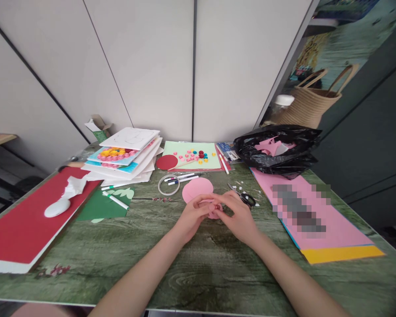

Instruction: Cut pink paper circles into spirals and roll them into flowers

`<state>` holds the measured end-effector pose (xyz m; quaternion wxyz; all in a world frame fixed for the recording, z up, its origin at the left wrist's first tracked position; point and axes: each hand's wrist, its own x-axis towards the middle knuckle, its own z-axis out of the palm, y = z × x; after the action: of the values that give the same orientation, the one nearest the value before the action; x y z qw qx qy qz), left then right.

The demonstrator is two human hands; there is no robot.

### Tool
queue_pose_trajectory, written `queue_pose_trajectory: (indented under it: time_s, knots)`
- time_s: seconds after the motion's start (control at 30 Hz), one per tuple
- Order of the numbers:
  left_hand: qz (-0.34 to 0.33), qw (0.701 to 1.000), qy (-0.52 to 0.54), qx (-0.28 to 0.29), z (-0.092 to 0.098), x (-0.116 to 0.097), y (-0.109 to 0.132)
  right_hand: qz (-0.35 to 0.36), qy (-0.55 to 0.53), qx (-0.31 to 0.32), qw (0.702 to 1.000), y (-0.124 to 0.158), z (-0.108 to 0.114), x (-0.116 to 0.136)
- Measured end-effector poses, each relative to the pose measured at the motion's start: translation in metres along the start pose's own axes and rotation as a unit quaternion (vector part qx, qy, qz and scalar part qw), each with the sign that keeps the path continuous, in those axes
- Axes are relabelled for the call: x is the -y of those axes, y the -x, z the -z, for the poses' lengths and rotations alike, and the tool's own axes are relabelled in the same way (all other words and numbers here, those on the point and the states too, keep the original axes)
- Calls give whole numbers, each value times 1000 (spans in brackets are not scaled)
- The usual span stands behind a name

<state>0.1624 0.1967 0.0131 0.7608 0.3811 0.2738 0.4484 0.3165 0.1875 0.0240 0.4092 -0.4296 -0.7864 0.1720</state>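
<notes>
Both hands meet over the middle of the green wood-patterned table [185,264]. My left hand [194,215] is closed, its thumb and fingers pinching a curled pink paper strip [214,210]. Against the same strip, from the other side, press the thumb and fingertips of my right hand [237,215]. The fingers cover part of the strip. Just behind the hands lies a flat pink paper circle [198,188]. Scissors [246,197] with black handles rest right of my right hand, among small white scraps. A roll of clear tape [169,185] lies beyond my left hand.
Left stand stacked white sheets [128,138] with paper flowers, and red paper [36,220] under a white oval object [57,208]. A pale green sheet [191,152] at the back bears small colored rolls. Right are a black plastic bag [277,152] and pink paper [336,224].
</notes>
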Motion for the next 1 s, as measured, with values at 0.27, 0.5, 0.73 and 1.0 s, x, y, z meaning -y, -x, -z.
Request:
queue_pose_trajectory:
  time_s: [0.27,0.5,0.73,1.0]
  knots:
    - [6,1000,2,-3,0,1,0,9,2,0,1000,1,0,0]
    - [-3,1000,-11,-3,4,-4,-2,10,-3,23,1000,0,3,0]
    - [4,1000,-14,-2,1,-6,-1,-12,-18,51,998,-1,3,3]
    - [-3,1000,0,-11,-2,1,-1,-35,-30,11,999,-1,-2,2]
